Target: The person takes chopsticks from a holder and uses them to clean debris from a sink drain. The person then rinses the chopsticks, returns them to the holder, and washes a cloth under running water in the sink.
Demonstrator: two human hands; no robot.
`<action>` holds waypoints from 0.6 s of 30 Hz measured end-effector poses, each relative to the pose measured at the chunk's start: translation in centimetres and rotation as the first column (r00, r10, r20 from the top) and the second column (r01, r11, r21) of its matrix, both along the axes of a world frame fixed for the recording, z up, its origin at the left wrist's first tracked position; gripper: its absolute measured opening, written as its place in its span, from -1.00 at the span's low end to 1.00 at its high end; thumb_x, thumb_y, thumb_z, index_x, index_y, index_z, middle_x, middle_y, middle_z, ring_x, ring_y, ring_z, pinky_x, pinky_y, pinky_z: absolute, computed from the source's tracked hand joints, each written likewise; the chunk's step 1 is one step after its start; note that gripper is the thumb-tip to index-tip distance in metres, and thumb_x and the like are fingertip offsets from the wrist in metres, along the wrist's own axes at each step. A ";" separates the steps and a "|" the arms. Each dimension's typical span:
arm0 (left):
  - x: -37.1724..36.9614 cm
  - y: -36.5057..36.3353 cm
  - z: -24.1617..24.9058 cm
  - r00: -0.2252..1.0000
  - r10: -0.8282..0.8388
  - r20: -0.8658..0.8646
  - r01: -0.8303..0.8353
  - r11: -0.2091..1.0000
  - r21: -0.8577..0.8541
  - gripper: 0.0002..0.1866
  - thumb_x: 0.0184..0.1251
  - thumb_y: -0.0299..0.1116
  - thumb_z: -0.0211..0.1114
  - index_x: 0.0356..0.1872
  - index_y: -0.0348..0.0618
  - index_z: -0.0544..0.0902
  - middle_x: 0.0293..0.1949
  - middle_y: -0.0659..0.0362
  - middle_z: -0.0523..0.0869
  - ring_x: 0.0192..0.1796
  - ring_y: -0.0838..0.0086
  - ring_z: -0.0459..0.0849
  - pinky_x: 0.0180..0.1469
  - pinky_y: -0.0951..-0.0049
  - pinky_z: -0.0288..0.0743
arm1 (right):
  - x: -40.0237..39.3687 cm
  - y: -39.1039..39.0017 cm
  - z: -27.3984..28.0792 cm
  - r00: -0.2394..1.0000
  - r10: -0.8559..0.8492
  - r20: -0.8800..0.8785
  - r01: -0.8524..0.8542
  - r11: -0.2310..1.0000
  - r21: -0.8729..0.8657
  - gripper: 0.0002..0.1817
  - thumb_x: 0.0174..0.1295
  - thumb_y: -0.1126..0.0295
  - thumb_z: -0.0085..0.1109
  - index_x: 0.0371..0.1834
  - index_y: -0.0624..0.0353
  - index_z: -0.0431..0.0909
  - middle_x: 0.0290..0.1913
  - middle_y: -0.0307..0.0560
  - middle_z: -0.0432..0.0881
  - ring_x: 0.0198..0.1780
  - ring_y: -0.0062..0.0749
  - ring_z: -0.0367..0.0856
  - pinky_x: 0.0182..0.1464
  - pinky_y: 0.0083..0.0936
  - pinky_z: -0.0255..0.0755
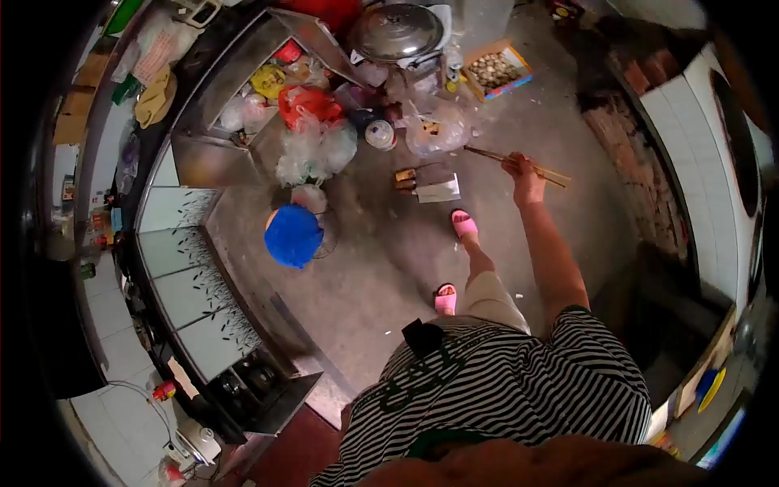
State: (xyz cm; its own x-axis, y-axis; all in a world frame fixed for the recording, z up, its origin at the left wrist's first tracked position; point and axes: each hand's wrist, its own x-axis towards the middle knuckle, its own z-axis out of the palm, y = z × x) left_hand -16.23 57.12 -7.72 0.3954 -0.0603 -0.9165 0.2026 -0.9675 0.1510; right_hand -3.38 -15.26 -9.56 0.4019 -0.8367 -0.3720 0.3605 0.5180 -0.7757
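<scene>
My right hand (523,177) is closed around a pair of chopsticks (554,174) at the right of centre, held out over the floor. Their far ends point left, toward a clear plastic bag (438,128) with something brown in it. My left hand does not show; that side of my body is hidden by the striped shirt. Two cleavers (438,190) with wooden handles lie side by side on the floor, left of my right hand. Above them stands a white can (380,135).
An open box (495,71) of small round things stands at the top. Red and clear bags (312,146) spill from an open cabinet (213,162). A blue-covered bin (294,236) is left of centre. Bricks (637,174) line the right side. A lidded pot (398,32) sits at the top.
</scene>
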 end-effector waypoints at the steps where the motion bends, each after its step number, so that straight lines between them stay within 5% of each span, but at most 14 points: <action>1: -0.2 -4.3 -0.7 0.997 0.076 -0.007 -0.076 0.997 -0.025 -0.67 0.30 -0.20 -0.04 -0.61 -0.11 0.46 -0.75 0.14 0.43 -0.73 0.33 0.40 -0.67 0.30 0.25 | 1.7 -0.8 -2.2 0.999 0.038 0.011 -0.038 0.999 -0.009 -0.83 0.23 0.43 0.04 -0.21 0.34 0.45 -0.22 0.01 0.57 -0.25 -0.19 0.61 -0.18 -0.33 0.57; 8: 5.4 -34.3 -4.7 0.837 0.537 -0.103 -0.546 0.829 -0.122 -0.70 0.29 -0.20 -0.02 -0.57 -0.12 0.48 -0.71 0.11 0.45 -0.67 0.30 0.42 -0.61 0.28 0.28 | 15.7 -8.1 -13.8 0.966 0.197 -0.169 -0.214 0.973 -0.090 -0.82 0.18 0.45 0.11 -0.26 0.38 0.51 -0.39 0.00 0.58 -0.40 -0.32 0.58 -0.29 -0.47 0.51; 13: 8.3 -40.8 -5.8 0.782 0.611 -0.118 -0.621 0.779 -0.087 -0.72 0.28 -0.21 0.00 -0.55 -0.13 0.50 -0.68 0.09 0.46 -0.63 0.28 0.44 -0.57 0.26 0.29 | 22.4 -9.9 -20.0 0.936 0.242 -0.255 -0.254 0.967 -0.016 -0.82 0.15 0.45 0.10 -0.28 0.36 0.56 -0.49 -0.11 0.54 -0.49 -0.49 0.50 -0.44 -0.58 0.38; 16: 8.7 -41.9 -6.0 0.772 0.624 -0.118 -0.633 0.771 -0.061 -0.73 0.27 -0.21 0.01 -0.53 -0.13 0.50 -0.66 0.08 0.47 -0.60 0.26 0.45 -0.55 0.25 0.30 | 24.3 -9.9 -20.7 0.845 0.271 -0.460 -0.331 0.942 -0.053 -0.83 0.16 0.45 0.09 -0.27 0.31 0.59 -0.50 -0.14 0.55 -0.50 -0.52 0.51 -0.47 -0.59 0.37; 18: 8.8 -42.5 -6.2 0.764 0.634 -0.121 -0.642 0.765 -0.048 -0.73 0.27 -0.21 0.01 -0.53 -0.13 0.51 -0.65 0.07 0.48 -0.58 0.25 0.46 -0.53 0.24 0.31 | 25.0 -10.0 -21.9 0.877 0.321 -0.358 -0.378 0.920 -0.099 -0.83 0.16 0.45 0.09 -0.27 0.28 0.61 -0.51 -0.16 0.55 -0.50 -0.53 0.53 -0.46 -0.60 0.38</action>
State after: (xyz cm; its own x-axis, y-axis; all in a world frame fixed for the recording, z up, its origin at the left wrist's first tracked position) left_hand -7.39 14.61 -13.88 0.2839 0.0991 -0.9537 0.7854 -0.5946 0.1720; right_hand 21.59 -25.25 -31.48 0.5578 -0.7238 -0.4062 -0.1106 0.4202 -0.9007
